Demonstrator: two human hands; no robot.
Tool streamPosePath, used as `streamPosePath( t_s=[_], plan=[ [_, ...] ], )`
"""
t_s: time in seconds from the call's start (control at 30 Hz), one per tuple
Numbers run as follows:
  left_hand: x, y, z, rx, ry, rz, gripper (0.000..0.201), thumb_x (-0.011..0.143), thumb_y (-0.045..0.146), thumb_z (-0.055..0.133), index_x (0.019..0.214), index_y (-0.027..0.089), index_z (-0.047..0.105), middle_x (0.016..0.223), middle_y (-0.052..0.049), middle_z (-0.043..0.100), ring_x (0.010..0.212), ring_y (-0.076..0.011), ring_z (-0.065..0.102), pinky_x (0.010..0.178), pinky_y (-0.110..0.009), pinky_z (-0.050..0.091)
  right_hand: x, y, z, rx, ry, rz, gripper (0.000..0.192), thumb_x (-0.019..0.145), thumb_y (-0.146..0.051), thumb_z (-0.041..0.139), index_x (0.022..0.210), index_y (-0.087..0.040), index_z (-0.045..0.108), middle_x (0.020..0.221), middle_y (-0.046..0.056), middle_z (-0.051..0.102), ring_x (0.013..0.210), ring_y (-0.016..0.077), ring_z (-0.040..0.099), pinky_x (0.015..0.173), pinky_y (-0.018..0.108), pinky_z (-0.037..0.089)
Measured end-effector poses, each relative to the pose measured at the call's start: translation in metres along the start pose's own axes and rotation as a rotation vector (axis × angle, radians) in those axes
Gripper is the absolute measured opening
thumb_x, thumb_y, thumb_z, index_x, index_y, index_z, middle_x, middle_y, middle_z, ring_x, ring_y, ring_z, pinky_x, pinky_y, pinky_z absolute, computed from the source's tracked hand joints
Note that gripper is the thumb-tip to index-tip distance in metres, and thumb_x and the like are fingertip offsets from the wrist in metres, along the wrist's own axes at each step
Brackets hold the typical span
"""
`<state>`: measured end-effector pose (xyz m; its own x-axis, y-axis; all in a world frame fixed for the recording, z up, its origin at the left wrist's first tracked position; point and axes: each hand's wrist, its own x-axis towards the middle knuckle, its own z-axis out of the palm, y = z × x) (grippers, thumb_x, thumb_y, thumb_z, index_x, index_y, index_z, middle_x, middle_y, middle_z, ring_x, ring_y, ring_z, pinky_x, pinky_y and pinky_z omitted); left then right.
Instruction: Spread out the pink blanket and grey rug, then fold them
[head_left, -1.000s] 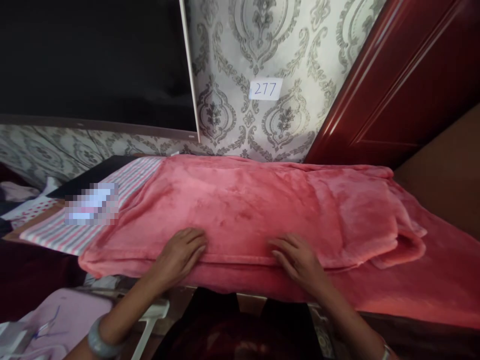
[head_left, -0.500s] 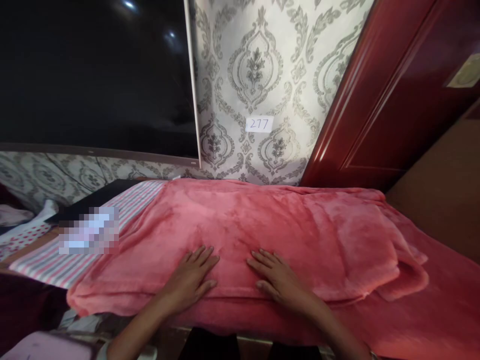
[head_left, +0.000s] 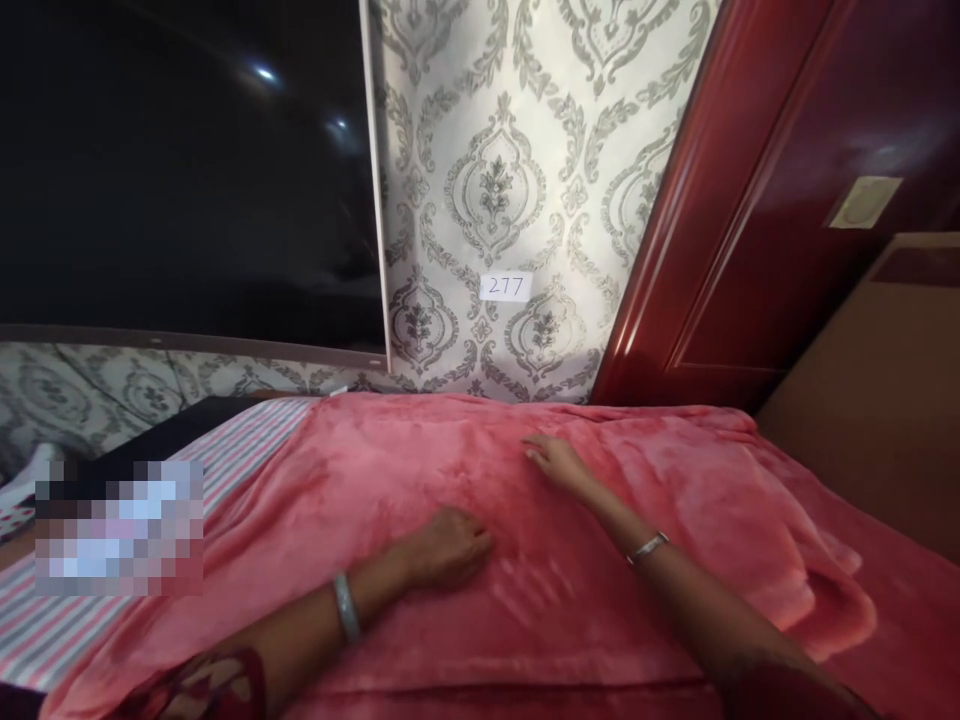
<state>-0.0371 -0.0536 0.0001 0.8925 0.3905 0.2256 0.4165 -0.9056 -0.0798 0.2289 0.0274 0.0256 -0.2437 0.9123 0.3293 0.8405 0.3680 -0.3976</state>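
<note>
Head view, the only one: both hands lie on a pink fleece blanket that is spread across a flat surface and takes up most of the lower frame. The left hand rests palm down near the middle of the blanket, fingers loosely curled against the pile and closed on nothing; a pale bangle sits on that wrist. The right hand reaches further in toward the wall, flat with fingers extended and touching the fabric, also gripping nothing; a thin silver bracelet is on that wrist. Progress, as a judgement: the blanket already lies folded into a long doubled band with a mostly smooth top, so the flattening looks well along; what looks left is the right end, where a loose bunched flap sticks out, plus any further folding. A striped cloth shows under the blanket's left edge, touching it. Behind stand a dark TV screen, damask wallpaper and a red-brown door. Writing: a small white paper label on the wall reads "277". A pale sticker on the door is too blurred to read. A pixelated patch at left hides whatever is there.
</note>
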Motion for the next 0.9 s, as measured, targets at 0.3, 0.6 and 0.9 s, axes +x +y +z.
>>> streamPosePath(
  t_s=[0.3, 0.6, 0.9],
  plan=[
    [-0.008, 0.000, 0.016, -0.138, 0.296, -0.033, 0.018, 0.094, 0.015, 0.041, 0.080, 0.019, 0.050, 0.083, -0.006, 0.061, 0.074, -0.0174, 0.052, 0.064, -0.033, 0.037, 0.060, 0.040, 0.020, -0.089, -0.058, 0.020, 0.036, 0.093, -0.020, 0.052, 0.127, -0.016, 0.065, 0.133, 0.012, 0.063, 0.125, 0.0239, 0.056, 0.108, 0.037, 0.041],
    [-0.005, 0.000, -0.001, -0.329, 0.170, -0.205, 0.034, 0.081, 0.018, 0.059, 0.115, 0.022, 0.058, 0.122, -0.012, 0.060, 0.112, -0.0281, 0.053, 0.100, -0.049, 0.043, 0.084, 0.073, 0.030, -0.193, -0.059, 0.097, 0.022, 0.099, -0.023, 0.046, 0.095, -0.016, 0.066, 0.106, 0.011, 0.067, 0.100, 0.0206, 0.060, 0.086, 0.028, 0.042],
    [-0.010, -0.007, 0.012, -0.350, -0.021, -0.272, 0.080, 0.078, 0.017, 0.059, 0.153, 0.031, 0.034, 0.164, -0.008, 0.027, 0.150, -0.0375, 0.023, 0.118, -0.069, 0.018, 0.078, 0.082, 0.039, -0.256, -0.090, 0.198, 0.024, 0.100, -0.028, 0.044, 0.098, -0.018, 0.067, 0.102, 0.007, 0.071, 0.097, 0.0201, 0.064, 0.083, 0.028, 0.045]
  ],
)
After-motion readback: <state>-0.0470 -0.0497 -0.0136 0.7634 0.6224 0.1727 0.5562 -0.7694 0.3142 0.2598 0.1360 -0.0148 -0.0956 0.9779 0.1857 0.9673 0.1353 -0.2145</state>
